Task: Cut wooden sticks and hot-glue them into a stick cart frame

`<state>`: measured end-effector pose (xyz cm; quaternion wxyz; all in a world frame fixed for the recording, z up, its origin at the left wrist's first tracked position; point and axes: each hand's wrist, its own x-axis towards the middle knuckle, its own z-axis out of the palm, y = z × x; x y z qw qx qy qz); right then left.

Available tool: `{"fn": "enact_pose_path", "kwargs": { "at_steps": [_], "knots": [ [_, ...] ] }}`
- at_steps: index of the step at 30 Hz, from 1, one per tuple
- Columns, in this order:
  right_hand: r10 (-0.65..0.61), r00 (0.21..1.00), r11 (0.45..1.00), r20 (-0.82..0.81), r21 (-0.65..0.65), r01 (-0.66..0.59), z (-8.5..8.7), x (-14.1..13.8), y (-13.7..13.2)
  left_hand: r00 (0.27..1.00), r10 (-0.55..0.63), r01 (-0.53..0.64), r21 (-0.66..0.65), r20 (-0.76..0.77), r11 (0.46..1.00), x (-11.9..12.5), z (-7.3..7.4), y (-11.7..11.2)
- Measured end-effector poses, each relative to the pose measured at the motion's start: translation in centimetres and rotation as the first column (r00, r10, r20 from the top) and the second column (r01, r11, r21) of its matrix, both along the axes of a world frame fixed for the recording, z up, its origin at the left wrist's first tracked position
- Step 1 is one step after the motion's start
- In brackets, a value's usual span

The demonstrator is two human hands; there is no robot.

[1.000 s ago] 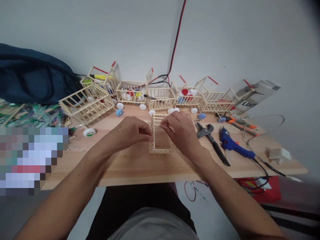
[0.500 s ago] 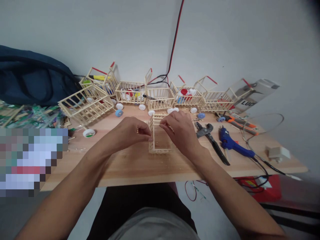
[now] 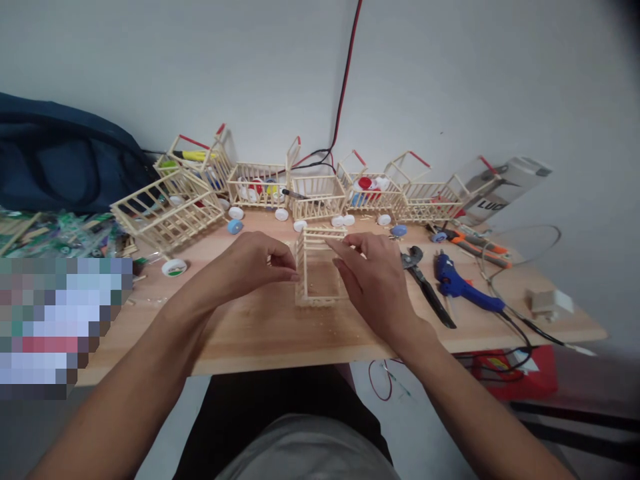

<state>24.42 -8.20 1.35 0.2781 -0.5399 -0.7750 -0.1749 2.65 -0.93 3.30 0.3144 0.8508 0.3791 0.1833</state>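
A small basket frame of thin wooden sticks (image 3: 301, 293) stands on the table in front of me, with slatted sides and a large opening facing up. At its left side is my left hand (image 3: 255, 263), the thumb and index fingertip pinched against the wall of sticks. My right hand (image 3: 377, 280) hovers over the right side, hiding that edge. Its index finger points toward the far slats and its thumb is apart, with nothing visible between them.
Several stick-built toy carts (image 3: 320, 197) with bottle-cap wheels line the wall. To the right lie black-handled pliers (image 3: 427, 287), a blue glue gun (image 3: 465, 287) and orange-handled pliers (image 3: 483, 248). A dark blue bag (image 3: 65, 160) and bagged sticks (image 3: 65, 230) are at left.
My right hand has drawn back slightly to the right and toward me, its thumb and index finger spreading apart. My left hand stays by the basket frame's left side.
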Motion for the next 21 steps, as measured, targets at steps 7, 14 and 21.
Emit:
{"fn": "enact_pose_path", "kwargs": {
  "at_steps": [7,14,21],
  "knots": [
    [-0.031,1.000,0.999,-0.006,-0.012,0.031,-1.0,0.2,-1.4,0.999,0.017,-0.019,0.043,0.050,0.999,-0.4,0.2,0.1],
    [-0.058,0.997,0.997,-0.041,-0.045,0.056,-1.3,0.1,-1.6,0.996,0.057,-0.061,0.068,0.065,0.996,-0.2,0.6,0.1],
    [-0.086,0.996,0.995,-0.035,-0.045,0.084,-1.2,0.0,-1.4,0.996,0.067,-0.072,0.091,0.060,0.993,-0.5,0.3,0.4]
  ]
}}
